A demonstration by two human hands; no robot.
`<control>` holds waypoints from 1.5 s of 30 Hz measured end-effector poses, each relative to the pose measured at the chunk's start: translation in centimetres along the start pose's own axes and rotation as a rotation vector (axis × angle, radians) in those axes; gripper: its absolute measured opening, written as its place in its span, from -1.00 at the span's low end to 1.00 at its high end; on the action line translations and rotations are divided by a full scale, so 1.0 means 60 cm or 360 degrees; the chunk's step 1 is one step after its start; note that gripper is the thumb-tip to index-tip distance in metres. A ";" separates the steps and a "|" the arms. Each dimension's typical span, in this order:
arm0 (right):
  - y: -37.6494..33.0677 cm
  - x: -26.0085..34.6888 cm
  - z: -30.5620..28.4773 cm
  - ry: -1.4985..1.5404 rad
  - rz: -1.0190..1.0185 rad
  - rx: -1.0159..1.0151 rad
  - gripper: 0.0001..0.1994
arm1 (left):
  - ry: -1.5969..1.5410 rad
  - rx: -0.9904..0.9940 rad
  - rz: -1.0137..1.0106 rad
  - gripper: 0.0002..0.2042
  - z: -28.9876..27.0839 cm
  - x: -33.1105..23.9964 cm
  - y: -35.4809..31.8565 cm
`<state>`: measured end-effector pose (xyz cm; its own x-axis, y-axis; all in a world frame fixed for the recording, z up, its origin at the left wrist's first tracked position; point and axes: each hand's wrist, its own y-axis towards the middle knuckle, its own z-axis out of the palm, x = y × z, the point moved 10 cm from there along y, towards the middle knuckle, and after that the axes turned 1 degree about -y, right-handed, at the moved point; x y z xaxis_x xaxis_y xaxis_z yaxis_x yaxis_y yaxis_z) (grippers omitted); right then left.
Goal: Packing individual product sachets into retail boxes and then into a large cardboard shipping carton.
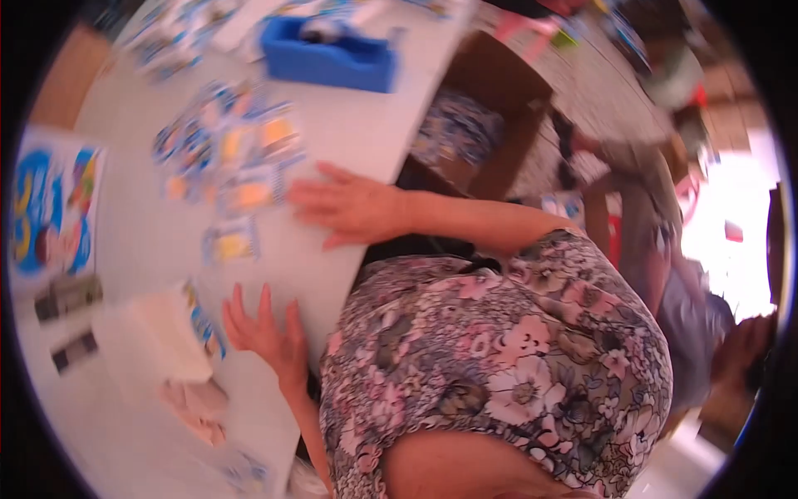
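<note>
My right hand (353,205) is held palm down near the table edge, fingers spread and holding nothing. Its fingertips are beside a loose group of small clear packets (249,196) with blue print and yellow or orange contents. One such packet (233,244) lies a little apart. My left hand (270,334), also open with fingers fanned out, is over the white table (283,270) closer to me. Left of it lies a cream, flat bag-like piece (170,333) with a blue printed edge. Motion blurs the packets, so their contents cannot be made out.
A blue tape dispenser (328,54) stands at the far side, near more packets (179,37). Beyond the table edge, an open cardboard box (507,83) holds many packets. A printed blue-and-white sheet (56,208) and two dark blocks (71,295) lie left. Another person (640,208) is at right.
</note>
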<state>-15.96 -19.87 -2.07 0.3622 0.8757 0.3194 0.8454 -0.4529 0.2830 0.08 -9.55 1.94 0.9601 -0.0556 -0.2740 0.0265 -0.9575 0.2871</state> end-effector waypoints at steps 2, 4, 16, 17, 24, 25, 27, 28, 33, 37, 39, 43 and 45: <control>-0.071 0.028 -0.064 0.0107 -0.0128 -0.0418 -0.46 | -0.0089 0.0050 0.0170 -0.62 0.016 -0.039 0.032; -0.171 -0.021 -0.085 -0.0015 0.0209 -0.0572 -0.46 | -0.0139 0.0070 0.0424 -0.62 0.029 -0.101 0.061; -0.609 -0.218 0.248 0.0003 0.1671 0.0354 -0.77 | -0.0375 0.0645 0.1384 -0.61 0.219 -0.430 0.160; -0.611 -0.202 0.243 0.0013 0.1575 0.0341 -0.81 | -0.0337 0.0684 0.1459 -0.60 0.228 -0.443 0.163; -0.717 -0.091 0.203 0.0147 0.1416 0.0710 -0.79 | -0.0209 0.0908 0.1812 -0.64 0.295 -0.501 0.173; -0.703 -0.082 0.236 0.0238 0.1354 0.0913 -0.82 | -0.0186 0.0941 0.1795 -0.64 0.302 -0.507 0.178; -0.680 -0.074 0.266 0.0546 0.1333 0.1110 -0.82 | -0.0124 0.0992 0.1880 -0.66 0.313 -0.531 0.192; -0.670 -0.091 0.266 0.0576 0.1307 0.1110 -0.82 | -0.0106 0.1021 0.1860 -0.66 0.319 -0.533 0.199; -0.724 -0.332 0.297 0.1751 0.1761 -0.0153 -0.45 | -0.0198 0.1266 0.1791 -0.57 0.345 -0.555 0.213; -0.841 -0.484 0.412 0.2257 0.2904 -0.1916 -0.39 | 0.0016 0.1400 0.1668 -0.56 0.361 -0.540 0.220; -0.883 -0.507 0.495 0.2549 0.3232 -0.2037 -0.29 | 0.0178 0.1568 0.1622 -0.56 0.380 -0.532 0.215; -0.976 -0.560 0.633 0.2551 0.3048 -0.2571 -0.15 | 0.0344 0.1825 0.1603 -0.61 0.397 -0.522 0.213; -1.049 -0.562 0.658 0.2479 0.3300 -0.2354 -0.11 | 0.0365 0.1759 0.1895 -0.66 0.390 -0.532 0.201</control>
<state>-65.91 -14.25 -66.34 -0.8244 -0.3821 0.4176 -0.3506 -0.2345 -0.9067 -36.74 -25.93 -7.37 0.3144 -0.9212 -0.2292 -0.8170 -0.1397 -0.5594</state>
